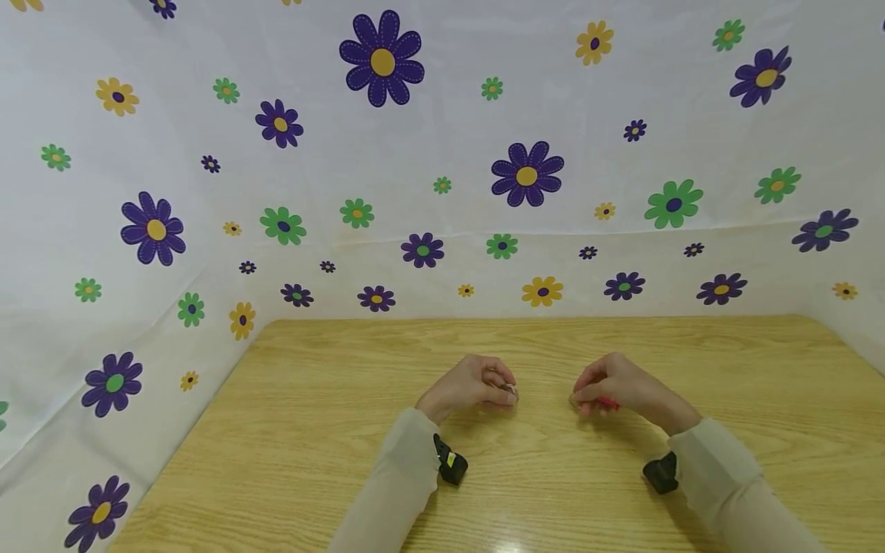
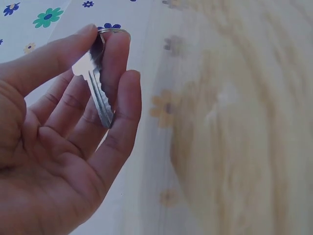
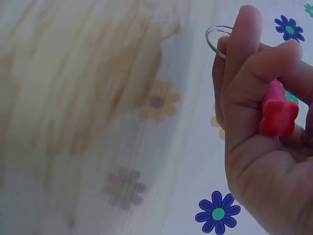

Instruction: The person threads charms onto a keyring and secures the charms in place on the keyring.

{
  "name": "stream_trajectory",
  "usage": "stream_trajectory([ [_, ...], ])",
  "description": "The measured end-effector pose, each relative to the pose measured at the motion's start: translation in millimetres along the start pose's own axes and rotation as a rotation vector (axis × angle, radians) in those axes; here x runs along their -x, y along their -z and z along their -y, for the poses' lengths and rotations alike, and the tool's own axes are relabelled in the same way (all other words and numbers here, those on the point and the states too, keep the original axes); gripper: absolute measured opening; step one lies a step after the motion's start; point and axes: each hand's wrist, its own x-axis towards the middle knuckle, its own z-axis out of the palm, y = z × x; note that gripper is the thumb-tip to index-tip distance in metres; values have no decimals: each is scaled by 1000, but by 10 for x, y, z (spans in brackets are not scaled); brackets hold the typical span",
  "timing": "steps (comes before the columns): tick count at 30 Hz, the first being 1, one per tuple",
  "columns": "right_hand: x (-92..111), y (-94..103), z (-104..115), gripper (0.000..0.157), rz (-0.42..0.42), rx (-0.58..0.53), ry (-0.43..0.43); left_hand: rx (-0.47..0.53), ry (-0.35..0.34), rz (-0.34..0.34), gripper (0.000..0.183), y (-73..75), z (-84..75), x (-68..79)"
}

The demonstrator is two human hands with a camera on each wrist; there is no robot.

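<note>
My left hand point(image 1: 475, 382) is held above the wooden table, left of centre. Its thumb and fingers pinch a silver key point(image 2: 100, 98) near the head, and the toothed blade points down past the fingers. A thin metal ring point(image 2: 115, 31) passes through the top of the key. To the right, apart from it, my right hand point(image 1: 618, 385) grips a small pink-red piece with a lobed end point(image 3: 279, 118). A split ring point(image 3: 211, 40) sticks out beyond its fingertips; the part between is covered by the fingers.
The wood-grain table point(image 1: 332, 453) spreads beneath both hands. A white cloth with printed flowers point(image 1: 442, 138) hangs behind it and along the sides. Black wrist cameras point(image 1: 451, 463) are strapped at both sleeves.
</note>
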Motion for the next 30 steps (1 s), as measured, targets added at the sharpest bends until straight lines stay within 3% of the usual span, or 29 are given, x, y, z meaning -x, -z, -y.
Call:
stream_trajectory([
  [6, -2, -3, 4, 12, 13, 18, 29, -38, -14, 6, 11, -13, -20, -11],
  [13, -7, -38, 50, 10, 1, -7, -7, -58, -24, -5, 11, -53, -39, -41],
  [22, -45, -105, 57, 10, -13, -123, -13, -38, -40, -44, 8, -112, -28, -73],
  [30, -70, -186, 91, 9, -41, -104, -7, -12, -62, -38, 9, -145, -46, -89],
])
